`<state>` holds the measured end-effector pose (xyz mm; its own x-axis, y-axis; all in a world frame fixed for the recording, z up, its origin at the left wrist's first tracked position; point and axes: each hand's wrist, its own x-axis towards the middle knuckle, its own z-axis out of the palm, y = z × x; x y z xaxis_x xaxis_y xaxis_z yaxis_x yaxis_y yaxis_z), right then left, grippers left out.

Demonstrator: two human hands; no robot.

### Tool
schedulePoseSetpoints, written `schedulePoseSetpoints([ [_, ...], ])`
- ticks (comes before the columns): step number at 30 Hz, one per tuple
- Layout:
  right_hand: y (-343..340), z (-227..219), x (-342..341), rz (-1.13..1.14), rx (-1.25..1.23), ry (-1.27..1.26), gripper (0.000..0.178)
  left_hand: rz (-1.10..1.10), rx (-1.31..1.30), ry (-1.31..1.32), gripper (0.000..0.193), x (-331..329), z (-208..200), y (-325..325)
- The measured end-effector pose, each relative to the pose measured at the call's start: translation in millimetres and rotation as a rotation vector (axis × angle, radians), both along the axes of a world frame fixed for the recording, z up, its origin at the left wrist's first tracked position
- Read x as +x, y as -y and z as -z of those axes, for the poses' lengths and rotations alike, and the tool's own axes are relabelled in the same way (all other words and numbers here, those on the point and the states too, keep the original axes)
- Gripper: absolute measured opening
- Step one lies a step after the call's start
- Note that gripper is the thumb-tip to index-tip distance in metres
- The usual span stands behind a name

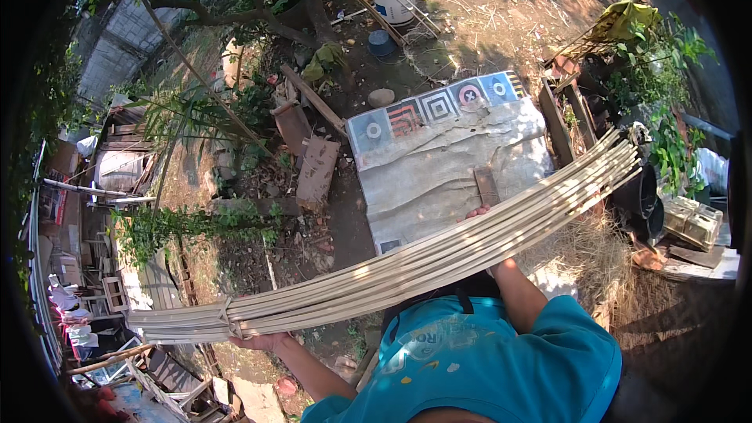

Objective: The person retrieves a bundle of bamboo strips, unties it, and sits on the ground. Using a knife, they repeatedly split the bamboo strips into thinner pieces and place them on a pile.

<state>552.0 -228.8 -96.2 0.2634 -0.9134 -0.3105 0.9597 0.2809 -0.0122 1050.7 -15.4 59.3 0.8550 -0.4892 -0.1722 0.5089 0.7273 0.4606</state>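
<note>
Head view: I see bamboo-strip bundle (407, 266) crosswise before teal shirt (486, 352), left hand (262, 341) holding near binding (225, 316), right hand (478, 211) gripping past mid-length; fanned right end (611, 160) could splay if right grip slackens.

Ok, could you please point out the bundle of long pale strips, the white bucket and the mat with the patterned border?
Bundle of long pale strips (392, 276): head view, middle of its length.
White bucket (385, 9): head view, side wall.
Mat (423, 192): head view, plain area.
</note>
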Motion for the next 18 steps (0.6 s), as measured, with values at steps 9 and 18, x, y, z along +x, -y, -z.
schedulePoseSetpoints([
  [9,63,2,84,-0.001,-0.253,0.394,0.034,-0.235,0.346,0.159,0.086,105,-10,23],
  [18,189,-63,112,-0.023,-0.283,0.495,0.022,0.152,0.026,0.325,0.077,137,-44,136],
])
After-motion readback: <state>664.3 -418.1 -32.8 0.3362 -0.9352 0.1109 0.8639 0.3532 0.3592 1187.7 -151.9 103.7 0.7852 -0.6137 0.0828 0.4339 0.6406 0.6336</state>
